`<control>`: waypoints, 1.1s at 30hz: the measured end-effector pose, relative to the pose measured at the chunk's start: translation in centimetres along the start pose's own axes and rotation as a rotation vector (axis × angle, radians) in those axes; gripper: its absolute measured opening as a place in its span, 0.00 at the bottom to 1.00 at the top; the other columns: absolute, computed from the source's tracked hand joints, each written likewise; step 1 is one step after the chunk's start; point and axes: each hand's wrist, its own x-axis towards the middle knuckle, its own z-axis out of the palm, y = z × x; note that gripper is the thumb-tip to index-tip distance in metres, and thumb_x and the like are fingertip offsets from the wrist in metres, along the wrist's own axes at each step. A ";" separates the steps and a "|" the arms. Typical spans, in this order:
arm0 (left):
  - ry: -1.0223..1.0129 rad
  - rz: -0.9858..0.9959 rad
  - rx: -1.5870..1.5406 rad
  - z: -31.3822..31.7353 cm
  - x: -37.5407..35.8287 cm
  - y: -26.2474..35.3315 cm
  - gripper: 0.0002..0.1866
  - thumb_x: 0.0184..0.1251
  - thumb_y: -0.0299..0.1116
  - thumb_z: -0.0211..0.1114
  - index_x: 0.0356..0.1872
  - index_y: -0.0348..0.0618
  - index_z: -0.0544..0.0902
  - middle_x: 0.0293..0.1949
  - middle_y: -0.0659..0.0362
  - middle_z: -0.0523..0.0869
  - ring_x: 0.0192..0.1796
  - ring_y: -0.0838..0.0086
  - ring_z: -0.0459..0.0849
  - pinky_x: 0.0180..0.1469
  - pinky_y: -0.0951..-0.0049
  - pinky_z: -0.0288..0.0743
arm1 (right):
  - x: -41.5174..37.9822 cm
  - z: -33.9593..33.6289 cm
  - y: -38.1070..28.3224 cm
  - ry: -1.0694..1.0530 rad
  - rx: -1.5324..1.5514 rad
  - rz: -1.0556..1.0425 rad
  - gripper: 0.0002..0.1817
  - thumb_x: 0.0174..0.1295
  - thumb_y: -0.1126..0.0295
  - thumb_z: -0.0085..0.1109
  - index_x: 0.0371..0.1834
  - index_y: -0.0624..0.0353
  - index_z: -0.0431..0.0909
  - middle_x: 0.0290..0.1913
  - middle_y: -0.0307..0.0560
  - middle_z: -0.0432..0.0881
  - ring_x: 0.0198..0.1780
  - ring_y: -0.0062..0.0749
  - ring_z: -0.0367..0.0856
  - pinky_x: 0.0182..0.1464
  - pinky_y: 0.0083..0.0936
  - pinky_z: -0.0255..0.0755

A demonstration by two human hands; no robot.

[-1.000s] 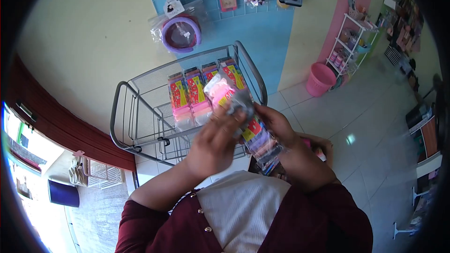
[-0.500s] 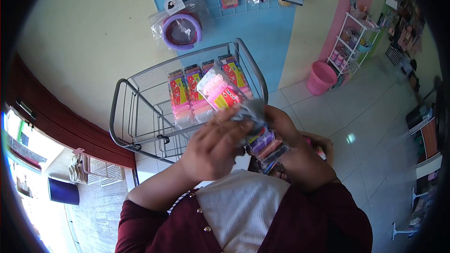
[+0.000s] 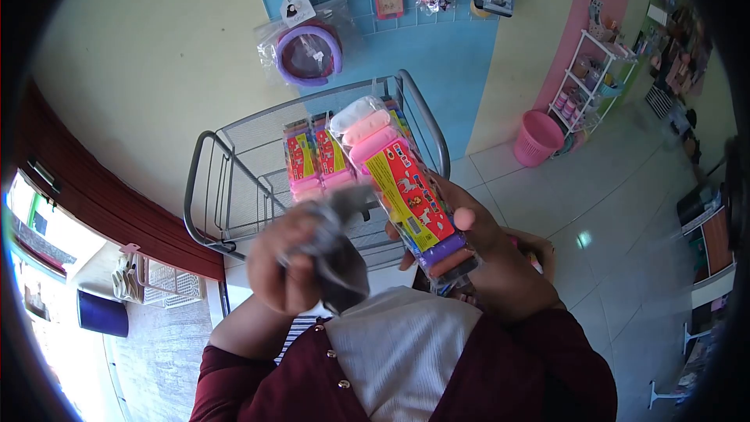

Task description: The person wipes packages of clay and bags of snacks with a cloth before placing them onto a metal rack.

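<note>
In my right hand [image 3: 461, 219] is a long clear pack of coloured clay sticks [image 3: 410, 195] with a red and yellow label, its upper end tilted to the left. My left hand [image 3: 285, 262] is closed around a crumpled grey cloth [image 3: 340, 266], blurred by motion, left of the pack and in front of my shirt. Behind the pack, similar packs [image 3: 300, 158] lie side by side in a grey metal mesh cart [image 3: 234, 141]; the held pack hides part of them.
Bagged goods hang on a blue wall grid [image 3: 375, 16], with a purple ring [image 3: 337, 51] below. To the right are a pink basket [image 3: 537, 139] and a white shelf rack [image 3: 582, 82]. A cardboard box [image 3: 539, 246] sits behind my right forearm. A dark blue bin [image 3: 101, 312] stands far left.
My left hand has moved down and left with the grey cloth, away from the pack. The pack's label now faces up in full view in my right hand.
</note>
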 end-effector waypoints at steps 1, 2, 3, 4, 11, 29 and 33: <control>0.157 -0.116 0.030 -0.2 0.4 0.2 0.17 0.79 0.31 0.54 0.56 0.25 0.78 0.54 0.44 0.83 0.54 0.62 0.85 0.62 0.61 0.76 | 0.2 0.1 -0.1 0.115 -0.048 0.075 0.49 0.63 0.51 0.68 0.77 0.66 0.51 0.66 0.59 0.72 0.56 0.51 0.84 0.52 0.46 0.85; 0.316 -0.231 0.060 -0.2 1.2 0.2 0.17 0.79 0.30 0.53 0.58 0.24 0.76 0.55 0.44 0.83 0.56 0.63 0.84 0.63 0.62 0.74 | 0.4 0.1 -0.1 0.230 -0.096 0.151 0.52 0.59 0.52 0.72 0.78 0.66 0.51 0.65 0.59 0.72 0.58 0.52 0.83 0.53 0.47 0.85; 0.322 -0.231 0.062 0.1 1.7 -0.4 0.17 0.79 0.30 0.53 0.58 0.24 0.76 0.55 0.44 0.83 0.56 0.63 0.84 0.63 0.62 0.74 | 0.6 -0.1 0.1 0.237 -0.119 0.162 0.47 0.66 0.52 0.65 0.78 0.66 0.51 0.65 0.60 0.72 0.59 0.52 0.82 0.52 0.44 0.85; 0.315 -0.279 0.090 0.4 2.1 -1.2 0.16 0.79 0.29 0.53 0.58 0.25 0.77 0.56 0.45 0.83 0.57 0.65 0.82 0.64 0.63 0.73 | 0.9 0.1 0.3 0.235 -0.121 0.169 0.47 0.66 0.52 0.65 0.78 0.66 0.51 0.65 0.60 0.72 0.59 0.52 0.82 0.52 0.44 0.85; -0.398 0.194 0.592 4.4 1.6 -0.5 0.19 0.59 0.18 0.63 0.54 0.33 0.84 0.50 0.48 0.87 0.64 0.49 0.82 0.67 0.52 0.75 | -0.5 -1.2 1.8 0.536 -0.022 0.241 0.29 0.78 0.47 0.41 0.66 0.63 0.70 0.46 0.46 0.84 0.40 0.28 0.85 0.38 0.22 0.80; -0.716 0.381 0.360 4.0 1.9 1.0 0.16 0.51 0.23 0.73 0.44 0.35 0.88 0.46 0.52 0.88 0.59 0.56 0.85 0.60 0.60 0.83 | -0.3 1.8 0.1 0.627 -0.120 0.255 0.29 0.80 0.47 0.37 0.66 0.61 0.69 0.48 0.42 0.81 0.44 0.24 0.81 0.46 0.22 0.78; -0.359 0.484 0.599 2.4 4.1 -1.6 0.18 0.55 0.20 0.66 0.50 0.35 0.87 0.45 0.51 0.88 0.57 0.55 0.87 0.60 0.58 0.82 | -1.8 0.0 0.2 0.436 -0.093 0.296 0.28 0.80 0.49 0.38 0.68 0.62 0.68 0.50 0.43 0.81 0.45 0.23 0.81 0.47 0.21 0.77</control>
